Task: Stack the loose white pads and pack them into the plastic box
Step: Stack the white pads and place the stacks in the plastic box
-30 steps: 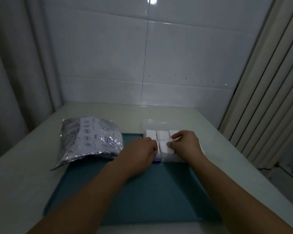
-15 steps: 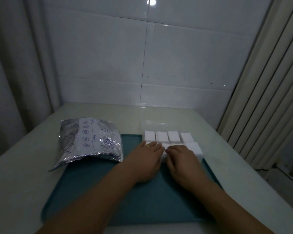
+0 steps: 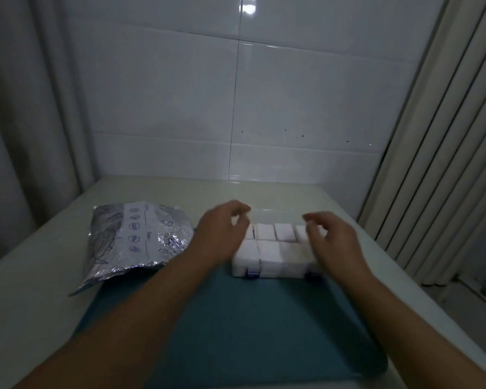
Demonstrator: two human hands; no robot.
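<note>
A: Which step is in hand?

B: Packing looks nearly done. The plastic box sits at the far edge of the teal tray on the desk, and white pads fill it in two rows.

A: State of each hand?

B: The left hand hovers over the box's left end with fingers loosely curled, grasping nothing. The right hand hovers over the right end, likewise empty. Both are blurred, so contact with the pads cannot be confirmed.

A: Orientation of the box?

B: Its long axis runs left to right across the view. The two blue latches face the person, so the hinge side probably lies toward the tiled wall.

A: What does the next move call for?

B: Probably closing — a clear lid seems to lie open behind the box, though it is too faint to confirm. Pads should sit level first. A foil bag lies just left of the tray.
</note>
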